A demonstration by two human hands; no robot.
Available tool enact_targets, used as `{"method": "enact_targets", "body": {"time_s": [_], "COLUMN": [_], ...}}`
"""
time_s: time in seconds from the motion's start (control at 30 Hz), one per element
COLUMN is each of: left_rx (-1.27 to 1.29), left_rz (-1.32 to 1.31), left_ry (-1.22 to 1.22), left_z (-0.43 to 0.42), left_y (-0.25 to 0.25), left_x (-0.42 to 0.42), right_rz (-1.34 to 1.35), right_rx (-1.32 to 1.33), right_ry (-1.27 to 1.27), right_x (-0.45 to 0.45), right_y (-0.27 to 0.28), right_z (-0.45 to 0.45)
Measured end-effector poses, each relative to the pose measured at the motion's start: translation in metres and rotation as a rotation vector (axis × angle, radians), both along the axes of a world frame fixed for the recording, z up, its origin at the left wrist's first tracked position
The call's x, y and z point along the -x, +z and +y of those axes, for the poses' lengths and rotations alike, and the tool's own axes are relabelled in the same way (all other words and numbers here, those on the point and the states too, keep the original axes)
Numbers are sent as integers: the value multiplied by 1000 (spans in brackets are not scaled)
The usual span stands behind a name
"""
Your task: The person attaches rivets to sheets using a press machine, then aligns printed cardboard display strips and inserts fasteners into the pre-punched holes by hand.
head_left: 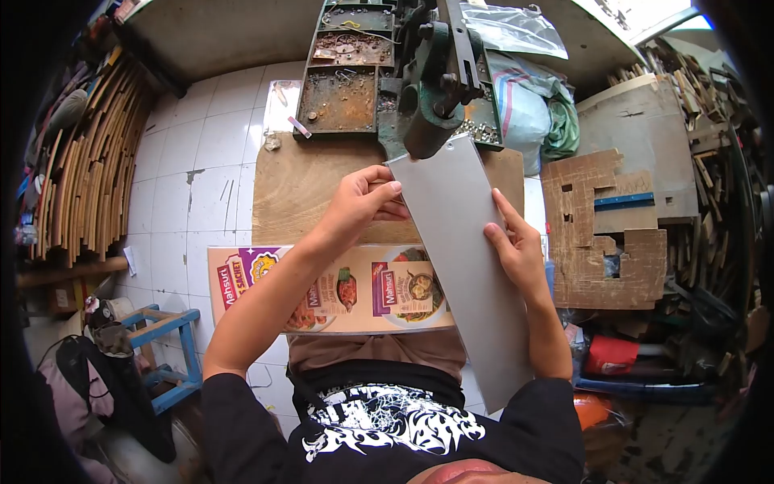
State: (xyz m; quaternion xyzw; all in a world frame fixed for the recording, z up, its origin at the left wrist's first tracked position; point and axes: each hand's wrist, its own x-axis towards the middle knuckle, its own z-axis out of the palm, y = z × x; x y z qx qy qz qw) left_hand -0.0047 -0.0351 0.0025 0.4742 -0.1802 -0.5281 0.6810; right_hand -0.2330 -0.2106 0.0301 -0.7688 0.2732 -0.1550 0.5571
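Observation:
A long grey panel (459, 266) lies at a slant, its far end beneath the head of a dark green hand press (429, 121). A small round eyelet or hole (450, 147) shows near that far edge. My left hand (363, 203) is closed at the panel's left edge near the press, thumb on top and fingers partly hidden. My right hand (516, 246) grips the right edge, with the thumb and a finger on the grey face. Across my lap lies a printed food banner (363, 310), partly covered by the panel and my left forearm.
A wooden board (302, 194) supports the work below the press. Compartment trays with small metal parts (343, 97) flank the press. White sacks (520, 105) and cut brown boards (576, 266) are on the right; stacked wood strips (89, 161) and a blue stool (189, 347) are left.

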Motion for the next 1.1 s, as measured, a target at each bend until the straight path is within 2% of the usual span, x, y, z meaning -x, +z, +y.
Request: {"method": "enact_targets", "body": {"time_s": [0.13, 0.63, 1.1], "left_rx": [18, 23, 4], "left_rz": [-24, -7, 18], "left_ry": [9, 29, 5], "left_z": [1, -1, 0], "left_y": [-3, -2, -4], "left_x": [0, 0, -1], "right_rz": [68, 17, 81], "right_rx": [5, 13, -14], "right_ry": [8, -3, 0], "right_x": [-1, -2, -3], "right_y": [4, -1, 4], "right_z": [0, 1, 2]}}
